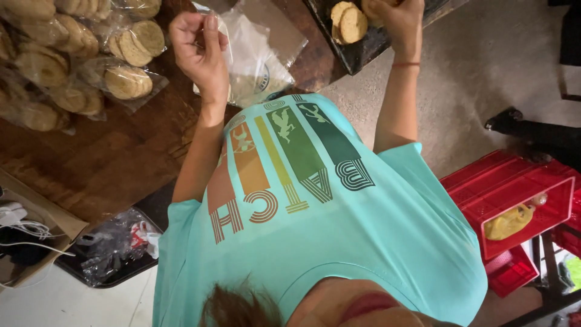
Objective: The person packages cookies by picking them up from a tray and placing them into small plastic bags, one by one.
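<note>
Left hand (200, 48): fingers pinched shut on the top edge of a clear, flat plastic bag (257, 57). The bag lies on the dark brown wooden table (121, 151), just beside the hand, and looks empty apart from a round printed label low down.

Right hand (394, 23): raised over a black rectangular tray (363, 51) at the table's far corner. Its fingers are curled down among the round, pale tan cookies (348, 23) on the tray. Can't tell if it actually grips one, since the knuckles hide it.

Containers: sealed clear bags of stacked round cookies (127, 82) are piled at the table's left end, many overlapping and well apart from the tray. An open brown cardboard box (57, 221) at lower left holds white cables. Beside it, a flat black tray of crumpled clear wrappers (115, 251) sits on the floor. Red plastic lattice crates (511, 188) are stacked at right, with a yellow object inside the top one.

Edges and room: a bare table strip runs between the cookie pile and the person's turquoise T-shirt (375, 230). The black tray overhangs the table edge. There is open floor right of the right arm.

Surface and room: worn wood table, grey concrete floor (484, 66). Another person's dark shoe (503, 119) is near the crates.
</note>
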